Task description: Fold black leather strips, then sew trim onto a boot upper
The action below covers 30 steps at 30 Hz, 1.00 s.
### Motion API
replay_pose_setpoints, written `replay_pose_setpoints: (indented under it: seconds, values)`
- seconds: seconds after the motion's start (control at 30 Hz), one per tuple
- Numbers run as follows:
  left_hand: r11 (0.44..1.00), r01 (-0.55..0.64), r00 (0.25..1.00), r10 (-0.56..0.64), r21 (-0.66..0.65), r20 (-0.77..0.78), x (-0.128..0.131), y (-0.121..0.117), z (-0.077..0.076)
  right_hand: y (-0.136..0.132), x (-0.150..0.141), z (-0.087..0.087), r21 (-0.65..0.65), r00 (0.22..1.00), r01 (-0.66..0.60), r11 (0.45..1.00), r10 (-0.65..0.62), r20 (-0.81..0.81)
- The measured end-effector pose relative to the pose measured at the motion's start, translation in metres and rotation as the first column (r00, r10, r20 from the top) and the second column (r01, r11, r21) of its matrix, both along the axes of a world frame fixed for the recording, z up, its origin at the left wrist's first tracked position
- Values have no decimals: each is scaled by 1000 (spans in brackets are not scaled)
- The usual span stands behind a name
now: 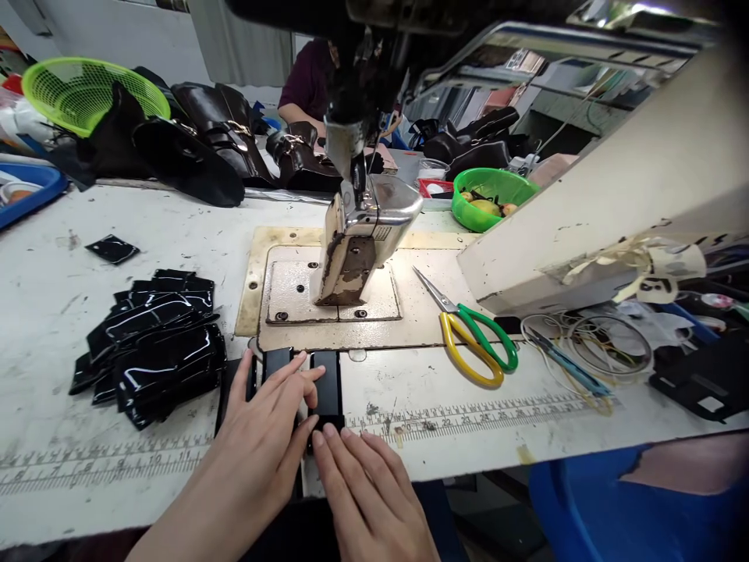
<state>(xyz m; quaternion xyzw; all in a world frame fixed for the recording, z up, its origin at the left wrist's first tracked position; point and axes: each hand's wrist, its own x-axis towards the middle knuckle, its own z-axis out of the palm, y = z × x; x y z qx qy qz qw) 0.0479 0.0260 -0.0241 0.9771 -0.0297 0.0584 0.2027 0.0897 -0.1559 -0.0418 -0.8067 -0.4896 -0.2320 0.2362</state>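
Several flat black strips lie side by side at the table's front, under and around my hands. My left hand [263, 433] rests over them with its fingers spread, and its thumb touches the near end of the rightmost black strip [326, 384]. That near end looks folded over. The fingertips of my right hand [368, 488] press together on this same end; its thumb is hidden. To the left is a heap of glossy black pieces [169, 363], with one loose black piece [112, 249] behind it. Ahead stands the post of a sewing machine [356, 250].
Scissors [462, 328] with green and yellow handles lie right of the post. A printed ruler [468, 417] runs along the front. Coiled cords [591, 347], a green basket [491, 199], dark boots [225, 133] and a yellow-green basket [94, 94] surround the work area. A person [307, 86] sits opposite.
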Motion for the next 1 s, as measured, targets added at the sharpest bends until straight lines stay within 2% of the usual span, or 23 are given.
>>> replay_pose_setpoints:
  seconds: [0.17,0.33,0.47,0.57,0.67,0.8,0.9,1.0]
  values:
    - [1000,-26,999,26,-8,31,7,7,-1,12,-10,-7,60,994,97,993,-100,39]
    - [996,78,995,-80,42,51,21,21,6,12,-6,-5,47,999,31,998,-31,-6]
    - [989,117,992,-121,91,47,15,17,10,-6,-2,-2,58,998,-40,998,42,-46]
    - [985,113,992,-120,130,44,0,4,12,-26,-1,0,68,993,-106,992,110,-47]
    - [979,117,988,-132,170,85,-18,-9,15,-47,3,6,84,989,-110,990,117,-84]
    - [959,192,962,-226,210,151,-36,-23,15,-72,18,21,-14,978,-183,983,181,-105]
    - [964,205,961,-232,170,153,-44,-29,9,-87,27,24,-122,965,-255,959,245,-88]
    - [975,189,957,-210,118,200,-46,-29,5,-91,26,14,-102,970,-233,967,223,-97]
